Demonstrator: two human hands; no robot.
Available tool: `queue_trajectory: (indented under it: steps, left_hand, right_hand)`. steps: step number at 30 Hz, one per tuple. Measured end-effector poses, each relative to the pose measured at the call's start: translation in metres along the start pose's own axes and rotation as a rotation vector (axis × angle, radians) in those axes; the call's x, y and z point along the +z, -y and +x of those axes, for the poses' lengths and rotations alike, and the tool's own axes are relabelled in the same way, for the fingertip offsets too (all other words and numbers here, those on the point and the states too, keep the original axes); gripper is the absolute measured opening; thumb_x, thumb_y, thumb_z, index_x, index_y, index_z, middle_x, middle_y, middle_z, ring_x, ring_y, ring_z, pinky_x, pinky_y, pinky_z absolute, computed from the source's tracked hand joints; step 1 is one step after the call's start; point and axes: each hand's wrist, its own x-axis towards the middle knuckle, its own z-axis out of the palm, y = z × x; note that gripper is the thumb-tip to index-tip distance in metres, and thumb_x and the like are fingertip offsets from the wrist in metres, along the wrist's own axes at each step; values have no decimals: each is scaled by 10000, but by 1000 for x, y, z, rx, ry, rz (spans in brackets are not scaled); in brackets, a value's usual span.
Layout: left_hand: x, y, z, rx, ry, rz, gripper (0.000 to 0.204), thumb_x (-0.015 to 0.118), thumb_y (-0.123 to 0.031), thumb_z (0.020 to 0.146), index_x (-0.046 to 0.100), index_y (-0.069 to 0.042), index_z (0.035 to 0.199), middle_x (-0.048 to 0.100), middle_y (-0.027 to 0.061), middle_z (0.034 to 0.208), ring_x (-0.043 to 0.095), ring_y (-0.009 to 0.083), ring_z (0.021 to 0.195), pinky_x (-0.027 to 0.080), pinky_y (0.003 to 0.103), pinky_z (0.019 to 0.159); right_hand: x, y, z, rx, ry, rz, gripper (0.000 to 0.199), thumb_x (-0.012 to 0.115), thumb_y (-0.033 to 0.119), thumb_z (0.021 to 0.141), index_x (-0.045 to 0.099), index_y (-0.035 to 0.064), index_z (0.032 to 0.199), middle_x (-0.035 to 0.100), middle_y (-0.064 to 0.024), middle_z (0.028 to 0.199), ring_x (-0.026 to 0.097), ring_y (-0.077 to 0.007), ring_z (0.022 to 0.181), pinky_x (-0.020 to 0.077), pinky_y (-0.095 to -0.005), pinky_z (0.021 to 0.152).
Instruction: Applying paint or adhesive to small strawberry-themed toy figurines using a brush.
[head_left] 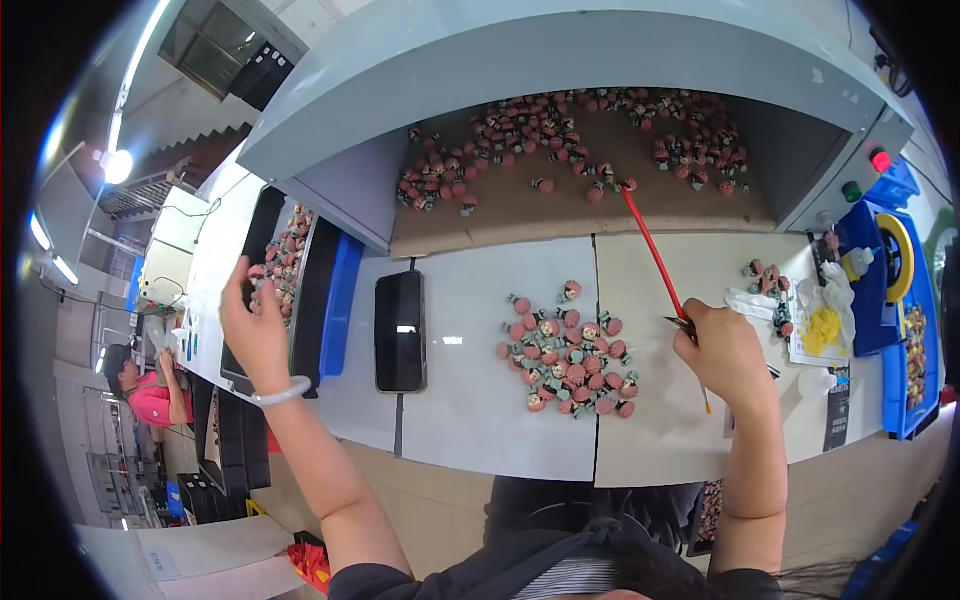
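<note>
My left hand (pixel 255 335) is raised over a black tray (pixel 262 225) at the left. A small pink-topped figurine (pixel 257 271) shows between its thumb and forefinger. My right hand (pixel 727 352) grips a red-handled paintbrush (pixel 652 245), its bristle tip pointing down toward the table's near edge. A thin dark pointed tool (pixel 678 322) also sticks out of that hand; its middle is hidden. Between my hands, a cluster of pink-and-grey figurines (pixel 575 365) lies on the white tabletop (pixel 480 420). More figurines (pixel 285 255) fill the tray.
A grey booth (pixel 580 50) stands at the back, with many figurines on its brown floor (pixel 500 225). A black phone (pixel 400 335) lies left of the cluster. At right are several figurines (pixel 768 280), yellow paint (pixel 823 330) and a blue bin (pixel 880 320). Another person (pixel 155 395) works far left.
</note>
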Motion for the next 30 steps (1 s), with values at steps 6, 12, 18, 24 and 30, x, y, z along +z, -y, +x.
queue_trajectory:
  steps: [6,12,18,24,30]
  left_hand:
    - [44,-67,-20,58,302,-275,133,606,-101,755,645,-37,865,633,112,870,574,269,875,430,353,793]
    - [126,-158,-80,536,727,-527,169,627,-71,724,630,-37,890,625,101,877,576,258,841,435,331,786]
    - [142,-173,-85,-5,1192,-992,177,564,-69,828,563,-21,999,578,42,911,583,137,831,469,262,734]
    - [81,-168,-115,-467,1417,-1413,247,527,-37,848,511,-30,1094,566,48,1015,585,148,891,482,246,699]
    - [64,-163,-129,-245,1255,-1513,399,590,73,760,499,-21,1137,498,75,1072,566,158,929,481,264,768]
  right_hand:
    - [-2,-2,1,66,-43,-24,182,550,146,737,546,-3,842,575,-184,625,573,-354,624,444,-416,582]
    - [10,1,8,18,-112,19,210,568,170,747,544,0,869,572,-175,600,576,-343,599,448,-402,582]
    - [12,5,5,-39,-103,185,223,589,182,747,547,-1,867,568,-155,579,574,-321,571,448,-372,568]
    - [13,8,6,-57,-108,208,215,591,174,755,546,-4,866,572,-148,588,575,-308,564,446,-366,563]
    - [16,13,5,-54,-36,207,218,601,170,755,540,-6,868,579,-148,606,584,-295,575,447,-361,570]
